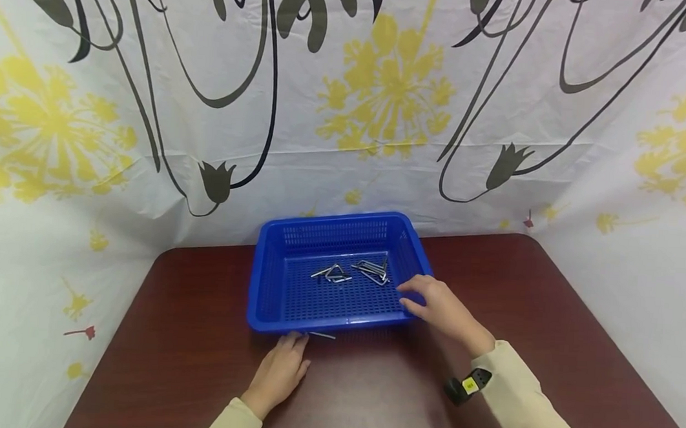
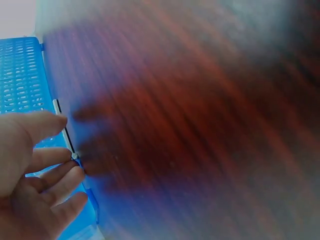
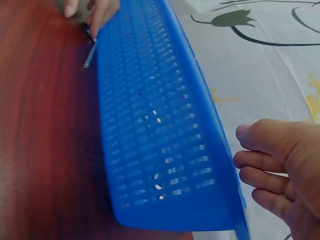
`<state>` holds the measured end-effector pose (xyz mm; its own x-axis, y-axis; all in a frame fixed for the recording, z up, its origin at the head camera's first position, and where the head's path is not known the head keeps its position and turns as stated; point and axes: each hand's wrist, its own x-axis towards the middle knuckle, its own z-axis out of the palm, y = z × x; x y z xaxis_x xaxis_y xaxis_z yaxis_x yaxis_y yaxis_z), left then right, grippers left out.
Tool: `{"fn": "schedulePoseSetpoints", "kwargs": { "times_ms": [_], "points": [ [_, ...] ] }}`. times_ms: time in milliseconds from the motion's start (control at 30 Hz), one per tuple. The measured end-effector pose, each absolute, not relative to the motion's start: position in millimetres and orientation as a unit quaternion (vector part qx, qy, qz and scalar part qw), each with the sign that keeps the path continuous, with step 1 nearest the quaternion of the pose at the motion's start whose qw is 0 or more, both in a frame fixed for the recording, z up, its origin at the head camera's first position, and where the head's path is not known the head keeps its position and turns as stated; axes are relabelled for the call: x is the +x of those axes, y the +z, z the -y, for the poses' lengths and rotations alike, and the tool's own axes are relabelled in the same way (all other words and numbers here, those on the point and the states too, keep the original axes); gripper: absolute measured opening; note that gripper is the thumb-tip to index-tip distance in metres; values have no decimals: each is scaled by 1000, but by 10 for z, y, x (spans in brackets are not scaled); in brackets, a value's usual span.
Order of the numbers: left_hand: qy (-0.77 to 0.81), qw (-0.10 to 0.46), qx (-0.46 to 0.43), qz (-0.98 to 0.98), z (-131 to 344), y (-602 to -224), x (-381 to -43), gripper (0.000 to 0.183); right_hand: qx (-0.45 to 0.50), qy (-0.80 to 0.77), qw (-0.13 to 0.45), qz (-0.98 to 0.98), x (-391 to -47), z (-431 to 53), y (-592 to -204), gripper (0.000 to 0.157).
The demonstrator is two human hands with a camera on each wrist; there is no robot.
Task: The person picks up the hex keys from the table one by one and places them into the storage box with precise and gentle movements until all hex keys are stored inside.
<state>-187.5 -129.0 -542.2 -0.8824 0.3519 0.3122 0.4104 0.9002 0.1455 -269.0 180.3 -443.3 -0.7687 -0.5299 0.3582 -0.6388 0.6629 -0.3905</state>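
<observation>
Metal Allen keys (image 1: pixel 370 271) lie in two loose groups on the floor of a blue plastic basket (image 1: pixel 325 323). One more Allen key (image 1: pixel 322 335) rests on the table along the basket's front wall. My left hand (image 1: pixel 279 369) is at that key's left end. In the left wrist view, the thumb and fingers of this hand (image 2: pixel 40 170) are spread apart beside the key (image 2: pixel 62 120), and a fingertip seems to touch its end. My right hand (image 1: pixel 440 306) hovers loosely curved by the basket's front right corner, with nothing in it; contact with the rim is unclear.
The basket stands toward the back of a dark red-brown wooden table (image 1: pixel 197 335). White cloth (image 1: pixel 333 175) with flower prints hangs behind and at both sides. A black wrist strap (image 1: pixel 468 385) with a yellow label sits on the right sleeve.
</observation>
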Motion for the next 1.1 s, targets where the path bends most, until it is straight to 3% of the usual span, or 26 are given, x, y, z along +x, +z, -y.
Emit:
{"fn": "schedulePoseSetpoints", "kwargs": {
  "times_ms": [167, 400, 667, 1100],
  "points": [
    [-90, 183, -214, 955, 1287, -5422, -1901, 27, 333, 248, 120, 902, -2600, -1809, -4518, 19],
    [-124, 182, -213, 952, 1287, -5394, -1905, 3, 342, 251, 146, 894, -2497, -1812, -4607, 18],
    [-176, 159, -167, 957, 1263, -5363, -1902, 15, 341, 261, 172, 886, -2461, -1807, -4696, 20],
    [-171, 115, -135, 969, 1154, -5284, -1876, 24, 326, 274, 166, 890, -2455, -1817, -4742, 21]
  ]
}}
